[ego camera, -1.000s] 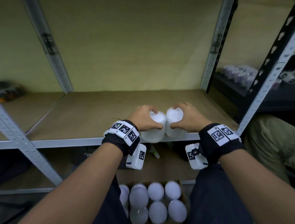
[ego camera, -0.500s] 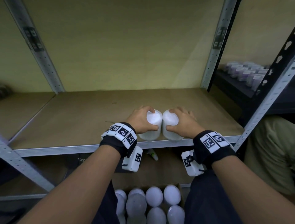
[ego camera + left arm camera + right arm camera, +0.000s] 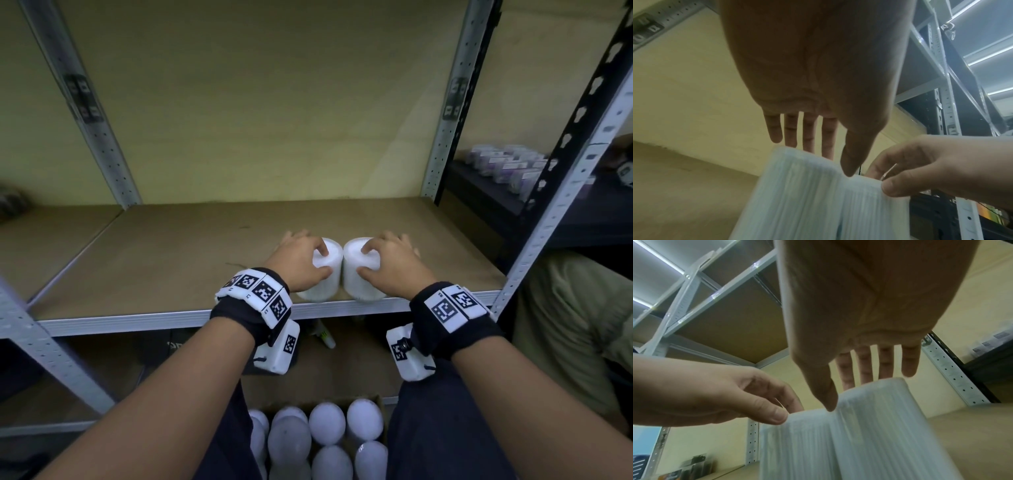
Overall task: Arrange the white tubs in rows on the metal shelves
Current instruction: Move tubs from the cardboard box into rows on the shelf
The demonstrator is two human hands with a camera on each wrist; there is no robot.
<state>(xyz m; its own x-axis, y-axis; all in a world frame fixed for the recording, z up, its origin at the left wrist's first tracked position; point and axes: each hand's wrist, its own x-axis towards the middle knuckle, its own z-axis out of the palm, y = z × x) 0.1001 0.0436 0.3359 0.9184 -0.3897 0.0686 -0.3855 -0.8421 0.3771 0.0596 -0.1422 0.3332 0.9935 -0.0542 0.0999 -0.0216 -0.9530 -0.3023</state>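
Positioning stage: two white tubs stand side by side, touching, just behind the front lip of the metal shelf (image 3: pixel 178 317).
Left hand (image 3: pixel 301 263): fingers draped over the top of the left tub (image 3: pixel 323 274), thumb on its near wall; grasp loose, fingers nearly straight in the wrist view.
Right hand (image 3: pixel 390 267): same hold on the right tub (image 3: pixel 363 274).
Reason for hold: a top grasp likely lets both tubs slide back together as a pair.
Supply: more tubs (image 3: pixel 327 423) wait in a box below.
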